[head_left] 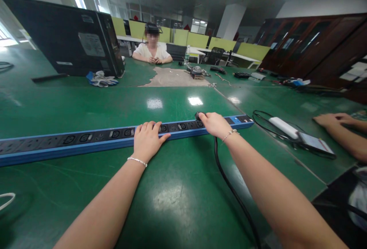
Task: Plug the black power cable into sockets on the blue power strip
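A long blue power strip point(100, 147) with black sockets lies across the green table, running from the left edge to right of centre. My left hand point(147, 138) rests over its middle, fingers laid across the top and thumb stretched along the near side. Farther right, my right hand point(215, 124) is closed round a black power plug point(197, 116), held at the strip's right-hand sockets. Whether the plug sits in a socket is hidden by my fingers. A black cord point(229, 184) hangs below that hand and curves toward the lower right.
A black computer case point(86, 42) stands at back left, with gloves point(101, 78) beside it. A white power bank-like block point(283, 127) and a flat device point(315, 144) lie at right, near another person's hands point(329, 120). Across the table sits a person point(151, 52).
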`<state>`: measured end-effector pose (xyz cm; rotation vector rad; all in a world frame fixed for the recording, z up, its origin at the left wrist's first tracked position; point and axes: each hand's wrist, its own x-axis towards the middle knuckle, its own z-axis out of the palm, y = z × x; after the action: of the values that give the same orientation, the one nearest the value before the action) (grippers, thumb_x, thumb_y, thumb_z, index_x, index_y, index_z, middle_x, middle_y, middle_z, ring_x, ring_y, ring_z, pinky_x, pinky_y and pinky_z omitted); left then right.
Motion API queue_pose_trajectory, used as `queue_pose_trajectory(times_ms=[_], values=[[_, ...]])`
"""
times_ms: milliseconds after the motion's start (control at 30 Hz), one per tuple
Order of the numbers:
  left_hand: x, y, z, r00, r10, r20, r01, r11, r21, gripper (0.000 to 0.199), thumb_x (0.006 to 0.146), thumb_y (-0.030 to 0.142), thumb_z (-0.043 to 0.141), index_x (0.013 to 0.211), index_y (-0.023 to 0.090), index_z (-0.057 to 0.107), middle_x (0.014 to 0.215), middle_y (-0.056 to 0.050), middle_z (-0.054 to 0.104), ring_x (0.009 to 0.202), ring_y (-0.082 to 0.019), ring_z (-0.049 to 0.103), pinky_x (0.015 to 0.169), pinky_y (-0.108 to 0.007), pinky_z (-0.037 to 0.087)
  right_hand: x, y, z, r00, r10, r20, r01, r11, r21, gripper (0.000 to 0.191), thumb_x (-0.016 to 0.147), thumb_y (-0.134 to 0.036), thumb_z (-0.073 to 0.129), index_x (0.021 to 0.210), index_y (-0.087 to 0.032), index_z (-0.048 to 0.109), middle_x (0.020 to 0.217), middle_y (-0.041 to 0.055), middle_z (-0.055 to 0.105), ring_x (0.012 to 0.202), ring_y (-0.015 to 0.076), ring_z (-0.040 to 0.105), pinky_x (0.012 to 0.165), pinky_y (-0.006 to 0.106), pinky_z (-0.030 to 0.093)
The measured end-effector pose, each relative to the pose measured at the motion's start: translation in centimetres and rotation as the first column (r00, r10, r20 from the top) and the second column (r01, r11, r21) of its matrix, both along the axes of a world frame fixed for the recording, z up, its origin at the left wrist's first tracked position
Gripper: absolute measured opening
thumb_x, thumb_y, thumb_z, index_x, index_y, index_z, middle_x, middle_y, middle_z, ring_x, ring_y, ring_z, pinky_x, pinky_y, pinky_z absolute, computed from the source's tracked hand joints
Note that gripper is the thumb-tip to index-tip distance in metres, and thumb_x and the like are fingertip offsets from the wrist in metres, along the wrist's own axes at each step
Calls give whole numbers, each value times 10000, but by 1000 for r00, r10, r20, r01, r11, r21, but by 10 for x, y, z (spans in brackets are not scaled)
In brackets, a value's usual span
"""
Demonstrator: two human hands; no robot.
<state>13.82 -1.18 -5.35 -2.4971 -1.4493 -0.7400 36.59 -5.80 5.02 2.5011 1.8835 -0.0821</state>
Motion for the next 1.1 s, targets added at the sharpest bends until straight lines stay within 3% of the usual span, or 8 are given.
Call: queue_pose_trajectory(times_ms=[200,300,400,567,833,1100], values=[[0,0,-3,1000,-8,23,7,1000,9,571,837,593,392,1203,181,540,1163,-129,590,1094,-287,492,950,-423,309,-46,14,-32,984,126,-125,-133,990,-51,583,935,-455,172,969,-136,658,998,158,677,949,222,630,790,258,428],[0,1,-4,999,-6,36,6,1000,-8,583,823,599,416,1212,183,537,1168,-136,589,1104,-296,486,952,-433,308,-67,16,-37,988,70,-140,-77,996,-42,597,924,-475,181,970,-123,660,988,179,676,939,244,637,805,299,438],[1,1,-4,999,-11,42,11,1000,-20,579,819,592,430,1211,179,538,1167,-142,588,1101,-299,488,950,-439,310,-81,18,-35,992,13,-126,-17,999,-29,598,916,-475,193,954,-107,662,985,198,671,929,245,640,811,313,444],[4,-3,-2,1000,0,16,0,1000,5,558,836,544,433,1208,140,531,1185,-159,571,1120,-307,473,971,-447,294,-89,22,-30,996,23,-84,-28,998,-64,575,917,-458,221,990,-88,657,1000,210,666,949,229,636,824,294,446],[6,-4,-3,1000,20,25,-20,1000,17,565,837,538,426,1214,129,524,1206,-170,561,1145,-314,460,991,-464,276,-82,42,-21,972,234,5,-226,947,-228,524,936,-333,198,1103,-91,632,1086,208,643,1006,249,623,815,318,467],[5,-6,-2,999,12,47,-12,1000,-8,550,832,530,440,1215,143,521,1213,-167,558,1159,-313,452,1000,-477,264,-89,60,-9,919,392,50,-349,864,-362,333,834,-165,441,1066,-100,670,1085,194,648,994,270,625,825,316,466]])
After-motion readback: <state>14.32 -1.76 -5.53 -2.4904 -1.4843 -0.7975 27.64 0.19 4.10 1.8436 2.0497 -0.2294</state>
